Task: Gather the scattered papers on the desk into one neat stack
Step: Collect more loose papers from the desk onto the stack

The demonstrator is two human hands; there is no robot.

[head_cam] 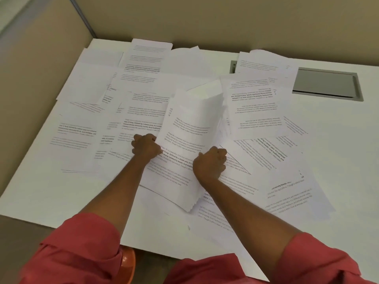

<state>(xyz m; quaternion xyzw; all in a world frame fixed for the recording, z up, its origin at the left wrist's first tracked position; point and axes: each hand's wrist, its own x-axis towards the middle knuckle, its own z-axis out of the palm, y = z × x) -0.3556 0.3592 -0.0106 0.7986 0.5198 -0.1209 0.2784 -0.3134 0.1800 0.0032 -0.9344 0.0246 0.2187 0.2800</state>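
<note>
Left hand (146, 147) and right hand (210, 162) both clamp my part-built stack (184, 140) near front edge of desk (338, 150). I'd say under half done, loose sheets (143, 64) cover far-left corner.

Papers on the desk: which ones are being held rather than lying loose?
The centre bundle, gripped by left hand and right hand; other sheets rest on the desk.

Head camera, single wide-angle view. It is sitting above the near edge of the desk (328, 144), facing forward and steeply down. It is working at close range: forearms are entering from the bottom, the left hand (146, 147) and right hand (210, 162) landing near centre. It is taking in the papers (143, 111), the partition (205, 21) along the top, and sleeves (82, 253) at the bottom
</note>
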